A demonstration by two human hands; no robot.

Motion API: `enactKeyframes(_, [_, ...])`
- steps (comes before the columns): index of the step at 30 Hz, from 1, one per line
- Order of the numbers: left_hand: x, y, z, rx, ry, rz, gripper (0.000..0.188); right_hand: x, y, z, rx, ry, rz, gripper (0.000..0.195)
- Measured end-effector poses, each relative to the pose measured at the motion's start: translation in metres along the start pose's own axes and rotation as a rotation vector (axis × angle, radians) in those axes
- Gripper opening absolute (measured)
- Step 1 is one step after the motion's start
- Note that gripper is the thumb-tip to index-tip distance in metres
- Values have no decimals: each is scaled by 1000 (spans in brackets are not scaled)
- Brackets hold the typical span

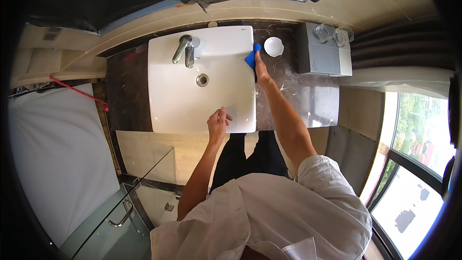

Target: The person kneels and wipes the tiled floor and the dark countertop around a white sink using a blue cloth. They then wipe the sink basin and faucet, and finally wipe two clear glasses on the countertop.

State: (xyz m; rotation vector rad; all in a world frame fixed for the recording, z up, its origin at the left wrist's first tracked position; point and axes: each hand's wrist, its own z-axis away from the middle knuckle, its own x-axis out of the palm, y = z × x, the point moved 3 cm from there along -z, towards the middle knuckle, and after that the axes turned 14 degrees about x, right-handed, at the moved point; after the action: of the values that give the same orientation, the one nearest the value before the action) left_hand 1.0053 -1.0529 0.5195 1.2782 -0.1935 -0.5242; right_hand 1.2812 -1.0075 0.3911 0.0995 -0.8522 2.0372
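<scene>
A white ceramic washbasin [180, 104] sits on a dark marble countertop [126, 90], with a chrome faucet [187, 45] at its back and a round metal drain [202, 79] in its floor. My right hand [260, 68] presses a blue cloth [251, 57] against the basin's right side wall. Over the front part of the basin is my left hand [218, 120], fingers loosely curled, with nothing visible in it. A white shell-shaped dish [274, 47] lies on the counter just right of the cloth.
At the counter's back right stands a grey box [317, 56] with glass tumblers [323, 32] on top. A red cord [77, 92] hangs at the left. Lower left is a glass door with a metal handle [124, 216]. A window [415, 144] is at the right.
</scene>
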Motion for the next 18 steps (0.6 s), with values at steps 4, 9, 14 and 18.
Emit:
enactKeyframes(4, [-25, -8, 3, -69, -15, -2, 52, -7, 62, 84, 70, 0, 12, 88])
enactKeyframes(9, [-31, -15, 10, -39, -46, -32, 55, -22, 125, 157, 144, 99, 3, 79])
enactKeyframes(14, [-32, -12, 30, -6, 3, 27, 56, -19, 168, 182, 143, 373, -216, 70])
enactKeyframes(18, [-48, -12, 56, -7, 139, 120, 53, -12, 196, 169, 170, 505, -678, 53])
